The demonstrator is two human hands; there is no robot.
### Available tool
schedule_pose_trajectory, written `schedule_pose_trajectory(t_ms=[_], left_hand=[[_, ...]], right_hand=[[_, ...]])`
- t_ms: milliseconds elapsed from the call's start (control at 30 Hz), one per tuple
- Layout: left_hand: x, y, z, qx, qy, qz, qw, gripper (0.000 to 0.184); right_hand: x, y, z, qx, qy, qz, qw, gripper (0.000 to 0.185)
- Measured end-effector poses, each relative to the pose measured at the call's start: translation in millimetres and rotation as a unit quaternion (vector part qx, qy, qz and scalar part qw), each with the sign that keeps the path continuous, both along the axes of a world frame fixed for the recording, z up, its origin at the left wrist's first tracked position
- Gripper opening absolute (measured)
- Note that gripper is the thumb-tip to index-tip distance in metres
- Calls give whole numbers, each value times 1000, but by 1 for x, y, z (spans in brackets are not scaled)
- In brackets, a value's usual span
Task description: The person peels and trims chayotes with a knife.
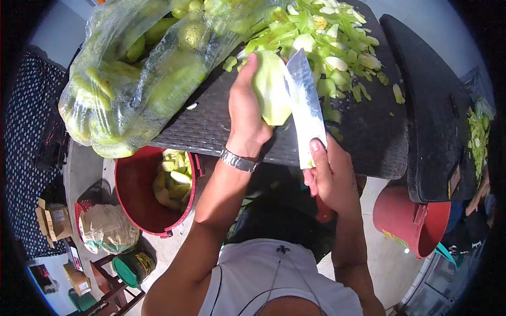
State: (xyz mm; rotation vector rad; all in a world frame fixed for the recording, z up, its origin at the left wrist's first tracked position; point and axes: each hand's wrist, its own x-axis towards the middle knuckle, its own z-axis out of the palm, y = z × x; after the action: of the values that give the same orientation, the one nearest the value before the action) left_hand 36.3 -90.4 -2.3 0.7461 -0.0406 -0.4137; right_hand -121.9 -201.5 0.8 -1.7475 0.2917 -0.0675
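Note:
My left hand [246, 108] is closed round a peeled pale-green fruit [270, 87] that looks like a green mango, its thumb along the left side. In my right hand [332, 171] is a large kitchen knife [305, 97], its blade pointing up and away, alongside the fruit's right side. The handle is mostly hidden in my fingers. Both hands are over the near edge of a dark woven-pattern table [211, 124]. Beyond the knife lies a heap of green and whitish peelings [337, 55]. To the left, a clear plastic bag [142, 87] full of unpeeled green fruit overhangs the table edge.
Below left stands a red bucket [132, 195] with peeled pieces [176, 179] inside. Another red bucket [395, 218] is at the right, under a second dark table [432, 105] with peelings [478, 139]. Another person's arm [478, 196] shows there. A sack [108, 226] sits lower left.

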Motion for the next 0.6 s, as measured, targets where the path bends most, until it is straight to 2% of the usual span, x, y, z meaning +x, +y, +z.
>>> schedule_pose_trajectory(t_ms=[167, 267, 367, 467, 533, 600], left_hand=[[-5, -3, -1, -42, 13, -44, 998, 40], [-6, -10, -6, -20, 30, -24, 999, 38], [-19, -21, -1, -24, 75, -10, 997, 44], [-14, -19, -15, -85, 39, -113, 989, 52], [-11, -18, -10, -75, 35, -111, 990, 53], [-16, -17, -7, -60, 25, -93, 994, 53]], right_hand=[[-1, 5, -4, 57, 24, -18, 998, 34], [-5, 7, -6, 69, 12, -13, 997, 35], [-2, 2, -7, 81, 9, -9, 997, 36], [-1, 9, -11, 91, 22, -17, 996, 35], [-9, 19, -17, 58, -19, -24, 998, 35], [-9, 15, -7, 64, -3, -38, 997, 35]])
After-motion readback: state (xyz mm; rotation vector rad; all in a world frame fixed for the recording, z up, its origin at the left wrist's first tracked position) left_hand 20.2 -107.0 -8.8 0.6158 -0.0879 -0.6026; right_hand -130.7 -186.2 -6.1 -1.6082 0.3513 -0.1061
